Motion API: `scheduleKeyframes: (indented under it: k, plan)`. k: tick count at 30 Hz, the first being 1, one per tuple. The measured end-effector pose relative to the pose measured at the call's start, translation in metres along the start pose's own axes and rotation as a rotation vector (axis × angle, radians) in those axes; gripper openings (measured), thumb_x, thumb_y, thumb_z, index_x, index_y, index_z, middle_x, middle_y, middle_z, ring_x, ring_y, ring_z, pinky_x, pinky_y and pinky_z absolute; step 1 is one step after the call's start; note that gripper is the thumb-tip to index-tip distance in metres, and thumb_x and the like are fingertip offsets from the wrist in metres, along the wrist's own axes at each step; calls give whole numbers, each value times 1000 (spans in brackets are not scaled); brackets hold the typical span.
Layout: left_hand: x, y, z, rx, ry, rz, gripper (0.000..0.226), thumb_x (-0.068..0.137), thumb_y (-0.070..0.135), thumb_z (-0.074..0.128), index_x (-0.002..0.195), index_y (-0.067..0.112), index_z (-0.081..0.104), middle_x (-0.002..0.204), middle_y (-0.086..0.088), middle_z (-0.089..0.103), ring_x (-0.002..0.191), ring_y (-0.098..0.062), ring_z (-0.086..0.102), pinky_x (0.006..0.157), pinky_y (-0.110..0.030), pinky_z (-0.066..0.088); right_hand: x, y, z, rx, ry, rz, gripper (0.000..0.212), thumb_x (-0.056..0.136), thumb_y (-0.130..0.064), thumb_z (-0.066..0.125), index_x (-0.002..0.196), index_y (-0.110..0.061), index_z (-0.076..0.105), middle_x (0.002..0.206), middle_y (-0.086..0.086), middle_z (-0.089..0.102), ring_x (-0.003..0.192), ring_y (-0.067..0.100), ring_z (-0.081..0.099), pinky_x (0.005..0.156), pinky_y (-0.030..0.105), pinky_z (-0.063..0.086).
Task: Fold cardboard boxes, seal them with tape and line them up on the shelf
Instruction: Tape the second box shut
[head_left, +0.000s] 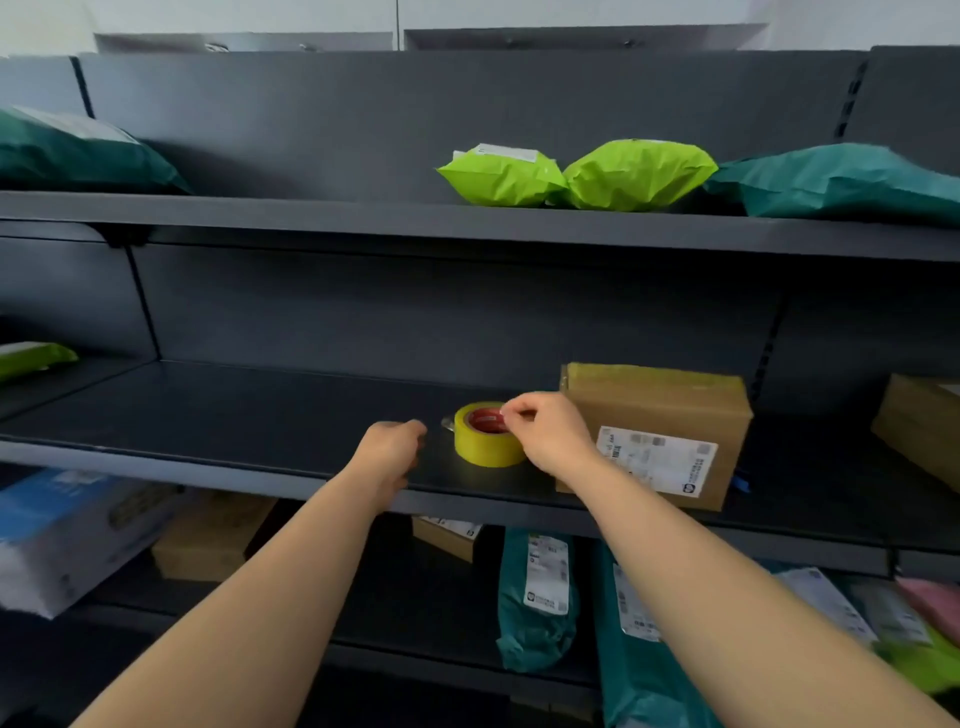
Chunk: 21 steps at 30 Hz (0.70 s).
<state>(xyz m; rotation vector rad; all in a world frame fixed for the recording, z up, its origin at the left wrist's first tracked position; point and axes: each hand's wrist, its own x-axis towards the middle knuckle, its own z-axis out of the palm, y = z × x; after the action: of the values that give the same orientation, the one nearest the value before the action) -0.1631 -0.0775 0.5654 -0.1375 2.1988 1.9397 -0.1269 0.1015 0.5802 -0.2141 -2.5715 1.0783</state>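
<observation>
Step in hand: judged from the hands, the person is taking up the tape roll (488, 441) or hunting for its free end, ready to seal a box.
Tape roll: yellow with a red core, lying flat on the dark middle shelf (234, 415), at centre frame and near the front edge.
Right hand (545, 436): it comes in from the lower right, and thumb and fingers pinch the roll's upper rim at the core.
Left hand (392, 449): it sits just left of the roll and apart from it, with the fingers curled under; whether they hold anything cannot be told.
Loose end: a small clear flap (448, 423) shows at the roll's left side, between the roll and the left hand. It is probably the tape tail, though it is too small to be sure.
Cardboard box (660, 431): closed and bearing a white label (657, 460), it stands on the same shelf just right of the roll, behind the right hand.
Doing it well: keep the roll steady with the right hand and let the left catch the flap at its very edge. Peel low and straight so the tape does not split or stick back on itself.
Risk: a pinch on the rim alone may let the roll swing or slip, and a grip through the core would likely be firmer.
Room to line up: the shelf stretches to the left of the frame, with open run beside the box.
Other goods: lime green parcels (571, 174) lie on the shelf above, at upper centre right.
</observation>
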Motion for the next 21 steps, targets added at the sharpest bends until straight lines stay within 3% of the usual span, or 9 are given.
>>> scheduleKeyframes:
  k: [3,7,11,13,16,21]
  plan:
    - [9,-9,-9,-21,4,-37,15,99,17,50,85,16,55,98,-6,56,87,-20,51,79,-34,41,11,5,22,-85,-81,39,32,96,-24,57,126,-15,63,131,5,60,117,21,57,100,31,45]
    - [24,-16,-11,-110,-2,-79,11,100,16,50,108,12,55,95,-6,57,77,-18,53,75,-33,45,29,13,40,-166,-175,106,45,97,-29,55,140,-16,48,142,6,49,128,24,48,107,33,39]
    - [36,-21,-11,-165,-21,-107,29,100,18,52,127,8,55,118,-10,63,104,-25,59,94,-41,49,45,22,51,-286,-220,157,42,98,-28,53,139,-19,50,145,9,42,128,28,46,107,34,39]
    - [40,-22,-12,-179,-32,-110,29,100,18,52,127,9,56,119,-9,63,108,-26,60,96,-41,48,51,23,53,-325,-225,164,36,97,-29,55,133,-23,56,143,12,36,125,31,47,109,36,37]
    - [40,-25,-13,-193,-39,-100,26,100,20,52,123,9,57,117,-8,64,108,-25,61,97,-41,50,48,20,55,-297,-259,125,33,98,-25,54,130,-22,57,141,7,43,124,27,48,104,32,39]
    - [31,-28,-22,-238,-28,-38,19,100,17,51,118,12,54,102,-7,60,100,-22,59,85,-34,52,15,11,32,-22,-224,5,32,98,-26,53,129,-20,60,131,0,55,117,17,52,95,27,41]
